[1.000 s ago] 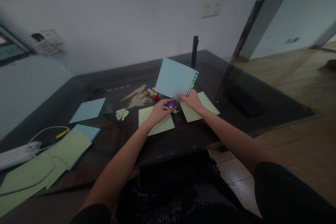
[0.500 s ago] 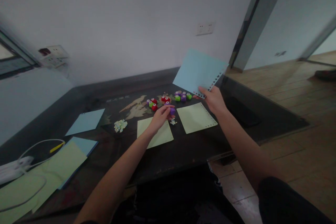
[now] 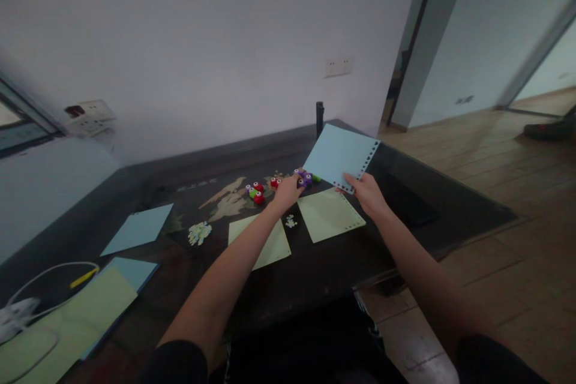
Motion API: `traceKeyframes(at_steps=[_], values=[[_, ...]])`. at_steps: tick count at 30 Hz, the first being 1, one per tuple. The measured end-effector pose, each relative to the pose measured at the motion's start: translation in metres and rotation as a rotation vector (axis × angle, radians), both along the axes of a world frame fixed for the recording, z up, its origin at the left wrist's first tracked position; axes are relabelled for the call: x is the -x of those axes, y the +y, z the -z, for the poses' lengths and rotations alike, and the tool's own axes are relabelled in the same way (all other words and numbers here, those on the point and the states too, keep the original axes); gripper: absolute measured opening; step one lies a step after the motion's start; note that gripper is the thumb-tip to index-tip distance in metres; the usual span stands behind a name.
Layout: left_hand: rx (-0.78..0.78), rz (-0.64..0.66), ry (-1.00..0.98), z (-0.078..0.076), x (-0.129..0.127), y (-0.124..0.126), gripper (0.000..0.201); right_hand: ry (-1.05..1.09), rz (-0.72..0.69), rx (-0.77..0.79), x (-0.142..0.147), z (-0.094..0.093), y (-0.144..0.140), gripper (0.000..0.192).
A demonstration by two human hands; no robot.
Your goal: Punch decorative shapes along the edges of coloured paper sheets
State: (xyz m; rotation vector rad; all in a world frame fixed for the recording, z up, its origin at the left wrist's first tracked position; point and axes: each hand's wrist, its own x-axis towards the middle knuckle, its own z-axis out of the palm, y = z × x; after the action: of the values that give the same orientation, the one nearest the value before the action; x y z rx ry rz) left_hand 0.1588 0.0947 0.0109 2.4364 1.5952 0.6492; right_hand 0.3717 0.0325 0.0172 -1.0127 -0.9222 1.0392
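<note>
Through the head camera I had the right hand (image 3: 369,195) right of centre, gripping the blue sheet (image 3: 337,153) by its lower right corner, thumb pressed on the upper face and fingers underneath. That sheet was raised and tilted above the table (image 3: 324,270), with a row of punched holes down its right edge and more along the lower edge by the thumb.

The left hand (image 3: 285,194) reached to the middle of the frame, its fingers curled beside a cluster of purple figures (image 3: 308,179) with round eyes. From my end I could not tell whether they were closed on one. A green figure (image 3: 316,179) showed partly at the blue sheet's lower left edge. Left of the hand I saw red figures (image 3: 274,182) and, farther left, a mixed group (image 3: 255,192) in red, green and purple.

Below, one pale sheet (image 3: 275,247) lay partly under the left forearm, and a holed pale sheet (image 3: 333,216) lay to its right, with a small scatter of paper bits (image 3: 291,221) between them. A larger heap of paper bits (image 3: 198,232) sat left of centre. A second blue sheet (image 3: 139,229) lay at left, and overlapping sheets (image 3: 101,303) filled the lower left.
</note>
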Motion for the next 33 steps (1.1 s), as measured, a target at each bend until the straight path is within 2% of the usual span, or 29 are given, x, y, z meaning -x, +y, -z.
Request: traceKeyframes(at_steps=[4,11,16,22,33], values=[[-0.037,0.016,0.099,0.006,-0.003,0.01,0.025,-0.02,0.006,0.01,0.003,-0.001,-0.002,0.013],[-0.033,0.045,0.12,0.013,-0.006,0.013,0.024,-0.043,0.018,0.012,0.005,-0.003,-0.004,0.014],[-0.015,0.011,0.106,0.011,-0.01,0.013,0.03,-0.042,0.02,0.027,0.006,-0.004,-0.004,0.011],[-0.044,-0.003,0.11,0.01,-0.008,0.013,0.028,-0.017,0.011,0.037,0.007,-0.005,-0.005,0.006],[-0.027,-0.007,0.182,0.007,0.003,0.023,0.03,-0.022,-0.004,0.035,0.007,-0.005,-0.006,0.008]])
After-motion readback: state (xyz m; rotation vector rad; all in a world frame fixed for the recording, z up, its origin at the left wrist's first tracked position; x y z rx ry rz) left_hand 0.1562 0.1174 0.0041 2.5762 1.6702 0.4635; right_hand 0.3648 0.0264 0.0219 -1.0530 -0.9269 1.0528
